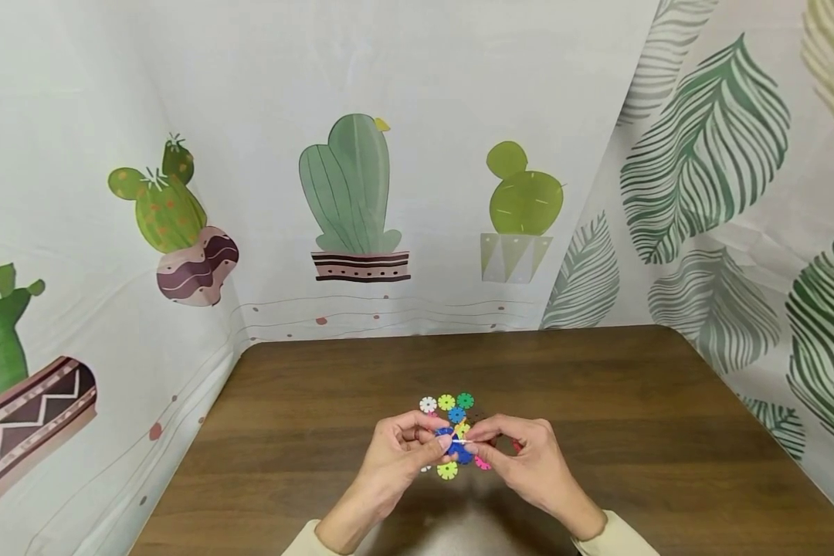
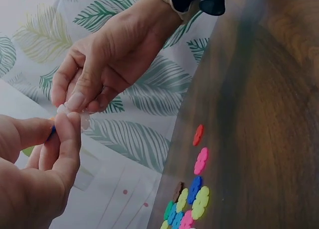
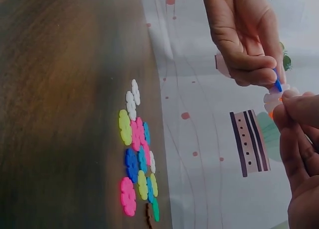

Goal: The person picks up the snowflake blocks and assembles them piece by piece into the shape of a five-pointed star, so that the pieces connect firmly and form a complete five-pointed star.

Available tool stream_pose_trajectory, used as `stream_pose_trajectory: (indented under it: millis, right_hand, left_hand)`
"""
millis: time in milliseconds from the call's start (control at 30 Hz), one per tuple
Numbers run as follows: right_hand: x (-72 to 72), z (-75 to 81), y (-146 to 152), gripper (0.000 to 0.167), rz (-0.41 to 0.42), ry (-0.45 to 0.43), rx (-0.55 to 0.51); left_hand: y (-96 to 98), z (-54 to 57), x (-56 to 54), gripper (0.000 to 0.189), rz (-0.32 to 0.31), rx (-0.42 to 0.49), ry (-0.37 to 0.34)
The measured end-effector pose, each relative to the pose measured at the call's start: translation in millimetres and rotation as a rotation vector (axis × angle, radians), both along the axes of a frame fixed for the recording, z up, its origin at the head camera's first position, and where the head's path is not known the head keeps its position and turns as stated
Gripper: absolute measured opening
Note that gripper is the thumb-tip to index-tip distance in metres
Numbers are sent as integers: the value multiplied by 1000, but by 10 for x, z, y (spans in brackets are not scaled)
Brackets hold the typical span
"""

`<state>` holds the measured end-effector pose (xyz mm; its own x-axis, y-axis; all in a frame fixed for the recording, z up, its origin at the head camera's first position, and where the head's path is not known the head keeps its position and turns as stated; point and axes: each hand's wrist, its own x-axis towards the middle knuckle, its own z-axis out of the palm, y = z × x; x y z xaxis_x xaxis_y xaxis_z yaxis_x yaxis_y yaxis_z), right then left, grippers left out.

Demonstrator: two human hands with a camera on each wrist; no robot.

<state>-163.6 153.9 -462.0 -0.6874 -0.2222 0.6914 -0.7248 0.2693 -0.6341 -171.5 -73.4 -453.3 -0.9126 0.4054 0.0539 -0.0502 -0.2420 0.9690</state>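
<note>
Both hands meet over the table, thumbs and fingertips close together. My left hand (image 1: 401, 455) pinches a blue snowflake disc (image 3: 278, 82), seen nearly edge-on in the right wrist view. Between the thumb and fingers of my right hand (image 1: 524, 454) is a white snowflake disc (image 3: 272, 100), whose edge meets the blue one. A bit of orange (image 3: 271, 115) shows beside the white disc, mostly covered by fingertips. Beneath the hands, more notched discs lie flat, among them a yellow-green disc (image 1: 447, 470) and a green disc (image 1: 465, 400).
The brown wooden table (image 1: 306, 432) carries the loose discs in a loose cluster, with pink (image 3: 128, 196), red (image 2: 198, 135), brown (image 2: 178, 190) and white (image 3: 131, 105) discs among them. Behind the table hangs a white cloth (image 1: 445, 69) printed with cacti and leaves.
</note>
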Motion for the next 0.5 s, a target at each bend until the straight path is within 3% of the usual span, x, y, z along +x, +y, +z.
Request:
stream_pose_trajectory:
  millis: [267, 500]
  right_hand:
    - [-19, -35, 7, 28, 18, 6, -5]
    - [-33, -54, 15, 28, 61, 20, -6]
  left_hand:
    - [4, 16, -7, 36, -9, -35, 53]
    - [15, -11, -5, 34, 6, -38, 49]
